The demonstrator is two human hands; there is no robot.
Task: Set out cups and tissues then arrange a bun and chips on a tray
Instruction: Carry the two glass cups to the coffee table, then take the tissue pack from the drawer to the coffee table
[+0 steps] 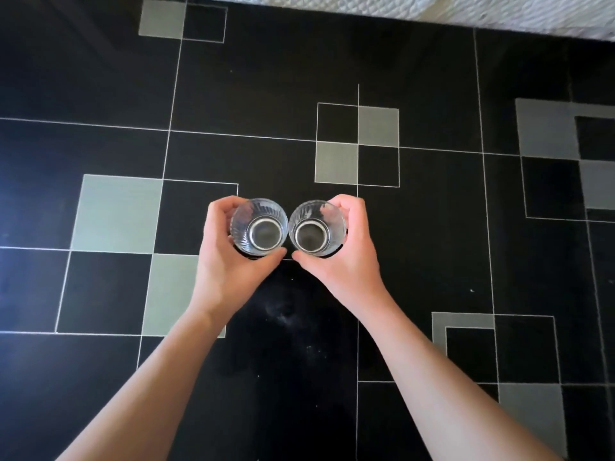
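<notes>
My left hand [229,261] and right hand [342,261] each clamp a glass cup [259,227]; their rims nearly touch and could clink or chip.

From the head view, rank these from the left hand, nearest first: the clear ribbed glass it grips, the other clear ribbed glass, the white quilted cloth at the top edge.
1. Clear ribbed glass in the left hand.
2. Second clear ribbed glass, beside it, gripped by the right hand.
3. White quilted cloth, far top right.
</notes>
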